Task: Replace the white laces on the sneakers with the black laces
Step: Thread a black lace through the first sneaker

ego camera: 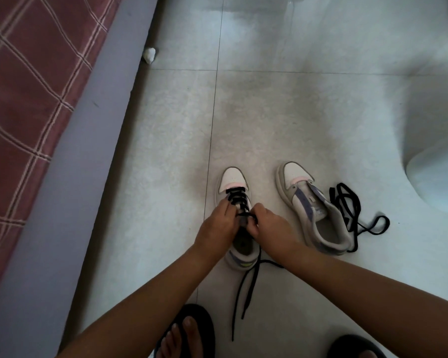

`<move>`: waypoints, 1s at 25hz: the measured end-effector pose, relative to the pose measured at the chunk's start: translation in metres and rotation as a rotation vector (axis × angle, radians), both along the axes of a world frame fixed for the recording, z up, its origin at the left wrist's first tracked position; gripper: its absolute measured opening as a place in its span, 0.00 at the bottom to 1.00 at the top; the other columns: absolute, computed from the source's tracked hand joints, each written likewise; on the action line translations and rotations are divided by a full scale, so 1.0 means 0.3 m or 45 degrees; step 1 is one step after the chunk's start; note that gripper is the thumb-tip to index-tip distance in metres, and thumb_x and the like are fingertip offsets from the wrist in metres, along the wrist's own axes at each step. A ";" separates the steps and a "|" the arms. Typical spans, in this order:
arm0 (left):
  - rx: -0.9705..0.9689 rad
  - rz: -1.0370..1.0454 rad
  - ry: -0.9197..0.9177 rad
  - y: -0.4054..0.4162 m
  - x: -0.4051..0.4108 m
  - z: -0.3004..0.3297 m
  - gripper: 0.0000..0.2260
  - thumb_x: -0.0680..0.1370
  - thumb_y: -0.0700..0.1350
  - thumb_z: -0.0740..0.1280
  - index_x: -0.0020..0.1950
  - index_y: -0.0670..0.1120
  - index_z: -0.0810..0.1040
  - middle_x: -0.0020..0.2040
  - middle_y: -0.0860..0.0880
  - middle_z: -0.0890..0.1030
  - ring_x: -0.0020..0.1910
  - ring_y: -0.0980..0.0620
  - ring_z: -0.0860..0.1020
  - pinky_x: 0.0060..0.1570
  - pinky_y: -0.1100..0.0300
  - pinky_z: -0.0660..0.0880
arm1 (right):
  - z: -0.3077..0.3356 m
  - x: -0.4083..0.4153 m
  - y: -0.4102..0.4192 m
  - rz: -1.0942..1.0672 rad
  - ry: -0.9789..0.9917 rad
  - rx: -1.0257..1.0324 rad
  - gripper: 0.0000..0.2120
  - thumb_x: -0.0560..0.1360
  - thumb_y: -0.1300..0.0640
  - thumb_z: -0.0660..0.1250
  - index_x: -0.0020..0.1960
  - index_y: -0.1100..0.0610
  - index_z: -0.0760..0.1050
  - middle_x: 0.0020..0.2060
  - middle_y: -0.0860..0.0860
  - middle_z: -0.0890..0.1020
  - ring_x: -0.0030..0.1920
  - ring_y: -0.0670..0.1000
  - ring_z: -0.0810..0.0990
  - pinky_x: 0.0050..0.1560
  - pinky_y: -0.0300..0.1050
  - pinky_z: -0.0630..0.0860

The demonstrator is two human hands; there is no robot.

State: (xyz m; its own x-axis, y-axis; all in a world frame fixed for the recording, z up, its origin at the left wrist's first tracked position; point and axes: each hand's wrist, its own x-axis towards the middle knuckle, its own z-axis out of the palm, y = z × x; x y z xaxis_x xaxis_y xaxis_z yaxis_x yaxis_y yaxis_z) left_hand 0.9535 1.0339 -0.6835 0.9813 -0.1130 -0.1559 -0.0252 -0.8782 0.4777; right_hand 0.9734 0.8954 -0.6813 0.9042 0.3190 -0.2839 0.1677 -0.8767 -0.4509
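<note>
Fingers (254, 223) of both hands are curled tight, pinching the black lace at the top eyelets of one sneaker, dead centre of the floor. Going down by size: one bed with a red checked cover (23, 99) fills the 9 to 11 o'clock side. One pale tiled floor (295, 112) carries everything else. One white rounded fixture (440, 182) sits at 3 o'clock. Two sneakers stand toes away from me: the left sneaker (234, 182), under the hands, is already threaded with a black lace (237, 198) whose two loose ends trail toward 6 o'clock, and the right sneaker (311, 208), just at 2 o'clock of it, has bare eyelets. Two black sandals (199, 326) show at 6 o'clock. Left hand (217, 226) and right hand (269, 226) nearly touch. A second black lace (357, 215) lies coiled, touching the right sneaker's outer side. One small white crumpled scrap (149, 55) rests at 11 o'clock beside the bed.
</note>
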 end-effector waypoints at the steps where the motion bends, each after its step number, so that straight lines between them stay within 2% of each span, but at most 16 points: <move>1: 0.014 0.078 0.010 -0.001 -0.019 -0.008 0.12 0.79 0.44 0.62 0.59 0.38 0.73 0.56 0.41 0.74 0.50 0.43 0.76 0.40 0.58 0.68 | 0.001 -0.005 0.007 -0.054 0.056 0.026 0.12 0.79 0.52 0.58 0.56 0.59 0.66 0.47 0.57 0.80 0.43 0.59 0.79 0.35 0.44 0.64; 3: 0.040 0.293 0.197 -0.016 -0.028 -0.020 0.16 0.77 0.47 0.63 0.60 0.39 0.70 0.56 0.42 0.72 0.50 0.44 0.76 0.38 0.59 0.66 | -0.001 -0.007 0.023 -0.110 0.207 -0.026 0.13 0.78 0.49 0.58 0.54 0.58 0.64 0.47 0.56 0.79 0.44 0.59 0.79 0.35 0.45 0.65; 5: -0.006 0.454 0.464 -0.030 -0.002 -0.016 0.17 0.77 0.48 0.63 0.60 0.39 0.69 0.58 0.40 0.72 0.52 0.42 0.76 0.41 0.58 0.67 | -0.005 0.004 0.041 -0.149 0.338 -0.068 0.13 0.78 0.48 0.57 0.52 0.58 0.63 0.47 0.57 0.79 0.45 0.59 0.78 0.36 0.45 0.65; 7: -0.055 0.482 0.514 -0.038 0.028 0.006 0.13 0.79 0.45 0.61 0.58 0.37 0.72 0.57 0.39 0.74 0.53 0.41 0.76 0.42 0.58 0.68 | 0.017 0.031 0.045 -0.120 0.363 -0.073 0.11 0.80 0.52 0.55 0.54 0.60 0.65 0.48 0.59 0.79 0.47 0.60 0.78 0.38 0.45 0.64; 9: -0.093 0.431 0.349 -0.024 0.035 0.060 0.12 0.79 0.43 0.60 0.58 0.38 0.72 0.56 0.39 0.74 0.53 0.42 0.76 0.43 0.59 0.67 | 0.066 0.063 0.033 -0.033 0.296 -0.038 0.10 0.80 0.56 0.54 0.56 0.62 0.65 0.49 0.62 0.79 0.47 0.62 0.78 0.38 0.45 0.64; 12: -0.164 0.330 -0.123 0.007 0.013 0.200 0.20 0.78 0.40 0.64 0.70 0.38 0.68 0.55 0.40 0.74 0.51 0.44 0.77 0.44 0.66 0.66 | 0.183 0.066 -0.036 0.011 0.045 0.173 0.11 0.80 0.56 0.56 0.59 0.60 0.68 0.46 0.60 0.80 0.46 0.61 0.79 0.38 0.48 0.66; 13: -0.173 0.265 -0.290 0.013 0.007 0.254 0.23 0.76 0.38 0.67 0.70 0.35 0.68 0.53 0.39 0.76 0.48 0.45 0.78 0.46 0.66 0.66 | 0.229 0.058 -0.057 0.006 -0.091 0.297 0.12 0.79 0.57 0.58 0.60 0.61 0.69 0.44 0.60 0.81 0.44 0.58 0.79 0.40 0.48 0.69; 14: -0.160 0.217 -0.437 0.015 -0.001 0.298 0.24 0.73 0.36 0.69 0.67 0.33 0.69 0.50 0.38 0.78 0.44 0.46 0.79 0.48 0.65 0.67 | 0.277 0.047 -0.074 0.014 -0.222 0.403 0.13 0.78 0.59 0.60 0.61 0.62 0.71 0.43 0.59 0.82 0.43 0.54 0.78 0.41 0.43 0.71; 15: -0.161 0.190 -0.562 0.014 -0.005 0.338 0.24 0.70 0.35 0.71 0.65 0.31 0.71 0.47 0.38 0.79 0.41 0.47 0.79 0.49 0.66 0.69 | 0.319 0.040 -0.088 0.027 -0.328 0.460 0.14 0.76 0.60 0.62 0.60 0.64 0.73 0.42 0.59 0.82 0.42 0.50 0.77 0.42 0.35 0.71; 17: -0.213 0.151 -0.708 0.009 -0.002 0.410 0.24 0.68 0.33 0.72 0.62 0.29 0.73 0.46 0.38 0.80 0.42 0.51 0.78 0.51 0.70 0.69 | 0.390 0.040 -0.108 0.024 -0.443 0.547 0.16 0.73 0.60 0.64 0.58 0.66 0.74 0.43 0.57 0.83 0.47 0.48 0.75 0.44 0.20 0.65; 18: -0.236 0.141 -0.743 0.007 -0.002 0.439 0.24 0.68 0.33 0.72 0.62 0.29 0.73 0.46 0.38 0.81 0.43 0.52 0.78 0.52 0.71 0.70 | 0.420 0.043 -0.113 -0.005 -0.431 0.607 0.17 0.73 0.57 0.65 0.59 0.64 0.74 0.43 0.55 0.83 0.49 0.47 0.76 0.44 0.18 0.64; 20: -0.224 0.127 -0.855 0.004 0.009 0.491 0.22 0.69 0.35 0.71 0.60 0.29 0.73 0.46 0.38 0.81 0.44 0.53 0.78 0.54 0.70 0.71 | 0.493 0.051 -0.118 -0.090 -0.443 0.741 0.16 0.70 0.49 0.65 0.56 0.52 0.73 0.39 0.44 0.81 0.46 0.46 0.78 0.40 0.25 0.70; 21: -0.214 0.120 -0.916 0.004 0.016 0.513 0.21 0.70 0.36 0.71 0.60 0.29 0.74 0.47 0.38 0.82 0.46 0.53 0.77 0.55 0.70 0.71 | 0.528 0.058 -0.118 -0.098 -0.500 0.770 0.13 0.69 0.46 0.64 0.52 0.48 0.70 0.35 0.42 0.78 0.42 0.47 0.78 0.37 0.31 0.72; 23: -0.209 0.110 -1.020 0.002 0.036 0.552 0.19 0.71 0.36 0.71 0.59 0.29 0.74 0.48 0.38 0.82 0.48 0.52 0.76 0.55 0.70 0.72 | 0.585 0.077 -0.120 -0.024 -0.637 0.711 0.08 0.69 0.47 0.62 0.44 0.47 0.65 0.34 0.49 0.75 0.34 0.50 0.76 0.33 0.39 0.72; 25: -0.217 0.112 -1.117 -0.001 0.053 0.591 0.18 0.72 0.37 0.70 0.59 0.29 0.74 0.48 0.38 0.82 0.48 0.52 0.76 0.55 0.72 0.71 | 0.628 0.099 -0.119 0.080 -0.754 0.598 0.05 0.71 0.50 0.61 0.41 0.50 0.67 0.32 0.51 0.74 0.30 0.52 0.74 0.32 0.43 0.70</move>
State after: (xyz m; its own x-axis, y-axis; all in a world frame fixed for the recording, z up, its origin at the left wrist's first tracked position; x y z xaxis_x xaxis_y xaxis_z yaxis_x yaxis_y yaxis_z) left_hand 0.9694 1.0338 -0.5062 0.7460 0.0152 0.6657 -0.3782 -0.8132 0.4423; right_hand 1.0030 0.8596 -0.4929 0.8394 0.3424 0.4221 0.5414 -0.5955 -0.5936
